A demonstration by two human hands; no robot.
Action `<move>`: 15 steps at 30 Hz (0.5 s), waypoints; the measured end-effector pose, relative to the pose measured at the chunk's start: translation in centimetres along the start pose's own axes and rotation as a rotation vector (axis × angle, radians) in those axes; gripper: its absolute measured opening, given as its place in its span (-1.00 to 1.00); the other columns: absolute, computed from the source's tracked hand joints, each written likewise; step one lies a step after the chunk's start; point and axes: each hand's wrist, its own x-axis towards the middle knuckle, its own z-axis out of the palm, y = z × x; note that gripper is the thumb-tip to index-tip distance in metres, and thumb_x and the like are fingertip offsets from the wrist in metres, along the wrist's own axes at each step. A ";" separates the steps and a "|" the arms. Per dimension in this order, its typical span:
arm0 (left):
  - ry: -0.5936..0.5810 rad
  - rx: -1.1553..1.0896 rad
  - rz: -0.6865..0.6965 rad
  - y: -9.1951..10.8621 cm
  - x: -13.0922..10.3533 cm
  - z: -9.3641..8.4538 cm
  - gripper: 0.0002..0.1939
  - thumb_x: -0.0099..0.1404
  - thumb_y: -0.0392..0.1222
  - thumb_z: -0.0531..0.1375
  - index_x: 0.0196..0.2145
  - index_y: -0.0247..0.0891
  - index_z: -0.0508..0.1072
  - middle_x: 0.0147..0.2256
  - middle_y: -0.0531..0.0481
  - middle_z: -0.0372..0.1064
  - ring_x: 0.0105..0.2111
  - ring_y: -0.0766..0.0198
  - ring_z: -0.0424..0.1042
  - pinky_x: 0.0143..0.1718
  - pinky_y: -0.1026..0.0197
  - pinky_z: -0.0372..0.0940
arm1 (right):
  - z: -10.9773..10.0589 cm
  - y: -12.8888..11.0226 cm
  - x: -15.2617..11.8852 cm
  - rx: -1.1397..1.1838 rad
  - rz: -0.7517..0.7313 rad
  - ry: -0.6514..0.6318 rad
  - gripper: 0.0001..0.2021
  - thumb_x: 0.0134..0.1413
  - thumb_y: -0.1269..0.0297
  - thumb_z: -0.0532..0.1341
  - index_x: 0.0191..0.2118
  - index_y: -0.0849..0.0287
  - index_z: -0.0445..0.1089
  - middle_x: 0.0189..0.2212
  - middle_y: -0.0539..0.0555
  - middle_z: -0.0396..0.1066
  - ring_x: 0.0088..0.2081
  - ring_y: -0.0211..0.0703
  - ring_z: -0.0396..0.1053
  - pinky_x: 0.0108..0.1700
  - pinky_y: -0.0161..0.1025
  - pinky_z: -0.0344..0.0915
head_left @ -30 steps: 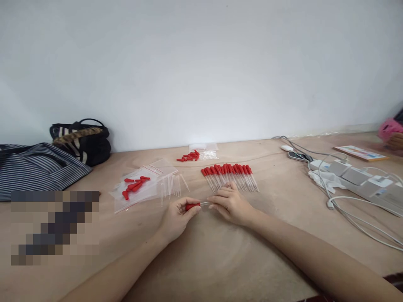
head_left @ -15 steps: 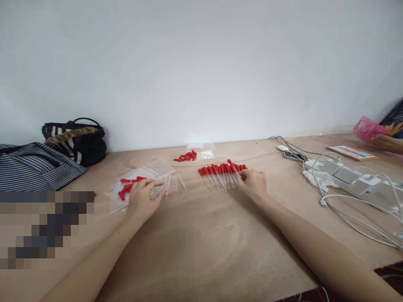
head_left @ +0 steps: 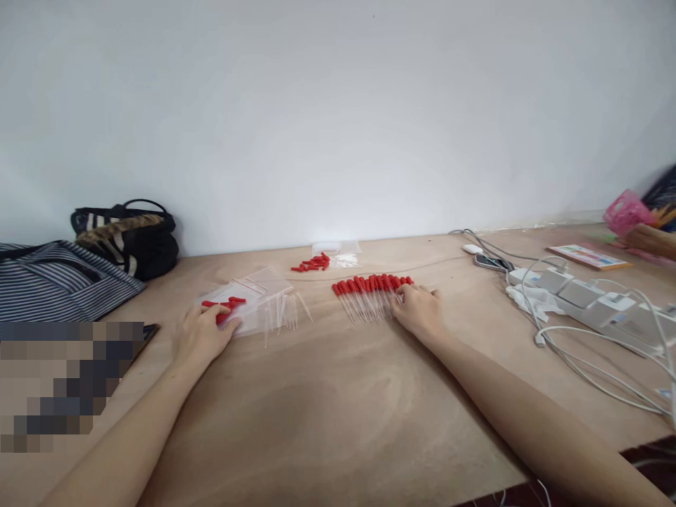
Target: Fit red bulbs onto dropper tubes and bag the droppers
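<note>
My left hand (head_left: 203, 334) hovers low over loose red rubber bulbs (head_left: 228, 308) on a clear zip bag (head_left: 253, 296); thumb and forefinger are apart, with red showing between them. Several clear thin pipette tubes (head_left: 288, 312) lie at the bag's right edge. Near the centre, droppers with red bulbs (head_left: 370, 296) lie side by side in a row, bulbs pointing toward the wall. At the row's right end, my right hand (head_left: 420, 310) has its fingertips closed on a dropper, whose tube they partly hide.
Farther back lie more red bulbs (head_left: 311, 263) beside a clear bag of tubes (head_left: 343, 255). Chargers on a power strip (head_left: 586, 296) and white cables (head_left: 570, 355) spread at right. Two bags (head_left: 127, 239) stand at left. Another person's hand (head_left: 652, 239) is by a pink bag (head_left: 627, 211).
My left hand has moved left and toward me, from beside the tubes to the red bulbs. The dropper held raised in my right hand has come down into the row.
</note>
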 end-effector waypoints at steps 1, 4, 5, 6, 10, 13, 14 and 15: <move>0.002 -0.003 -0.004 0.0 0.0 0.0 -0.63 0.10 0.03 0.07 -0.26 -0.28 0.45 -0.26 -0.26 0.31 -0.17 -0.09 0.25 -0.19 0.03 0.13 | 0.0 -0.4 -0.2 0.030 -0.037 0.031 -0.81 -0.02 0.27 0.06 -0.36 0.20 0.39 -0.40 0.14 0.42 -0.26 -0.03 0.28 -0.18 -0.10 -0.03; 0.031 0.016 -0.018 0.0 0.0 -0.1 -0.63 0.11 0.00 0.07 -0.25 -0.31 0.44 -0.27 -0.29 0.30 -0.19 -0.12 0.25 -0.21 0.01 0.12 | 0.0 -2.6 -0.9 0.147 -0.239 0.042 -0.85 -0.03 0.33 0.07 -0.40 0.21 0.37 -0.39 0.12 0.40 -0.27 -0.09 0.28 -0.20 -0.18 0.04; 0.040 0.024 -0.021 0.0 -0.1 -0.2 -0.64 0.11 -0.02 0.07 -0.25 -0.33 0.44 -0.27 -0.30 0.30 -0.19 -0.13 0.25 -0.22 0.00 0.12 | 0.1 -3.8 -1.2 0.189 -0.316 0.010 -0.85 -0.03 0.36 0.07 -0.40 0.22 0.37 -0.39 0.13 0.39 -0.27 -0.11 0.29 -0.22 -0.21 0.07; 0.047 0.030 -0.013 0.0 -0.1 -0.3 -0.65 0.11 -0.04 0.07 -0.25 -0.34 0.44 -0.28 -0.30 0.29 -0.20 -0.14 0.25 -0.23 0.00 0.12 | 0.1 -5.1 -1.4 0.224 -0.372 -0.040 -0.85 -0.03 0.38 0.06 -0.39 0.22 0.37 -0.38 0.13 0.38 -0.28 -0.13 0.29 -0.25 -0.25 0.10; 0.067 0.058 0.026 -0.1 0.0 0.0 -0.70 0.16 -0.12 0.01 -0.32 -0.33 0.44 -0.30 -0.22 0.29 -0.20 -0.10 0.24 -0.23 0.02 0.13 | 0.7 -10.8 -1.4 0.274 -0.302 -0.302 -0.82 -0.01 0.35 0.06 -0.30 0.21 0.36 -0.29 0.14 0.37 -0.25 -0.15 0.33 -0.28 -0.29 0.18; 0.083 0.094 0.025 -0.3 0.2 0.6 -0.72 0.15 -0.14 0.02 -0.34 -0.33 0.46 -0.31 -0.21 0.31 -0.21 -0.05 0.23 -0.21 0.06 0.14 | 1.6 -14.2 -0.6 0.245 -0.212 -0.341 -0.77 0.00 0.29 0.07 -0.25 0.28 0.36 -0.26 0.24 0.36 -0.23 -0.06 0.35 -0.30 -0.23 0.22; 0.084 0.104 0.029 -0.4 0.3 0.8 -0.72 0.15 -0.14 0.03 -0.35 -0.32 0.46 -0.31 -0.22 0.31 -0.21 -0.04 0.23 -0.21 0.06 0.14 | 1.9 -15.0 -0.2 0.235 -0.185 -0.352 -0.75 0.00 0.26 0.07 -0.24 0.29 0.36 -0.25 0.26 0.36 -0.22 -0.03 0.35 -0.30 -0.21 0.23; 0.085 0.114 0.035 -0.4 0.3 1.0 -0.72 0.15 -0.14 0.02 -0.35 -0.32 0.47 -0.31 -0.21 0.32 -0.22 -0.03 0.23 -0.21 0.07 0.14 | 2.2 -15.6 0.1 0.224 -0.160 -0.365 -0.74 0.00 0.23 0.08 -0.24 0.29 0.36 -0.23 0.28 0.35 -0.22 -0.01 0.36 -0.31 -0.19 0.24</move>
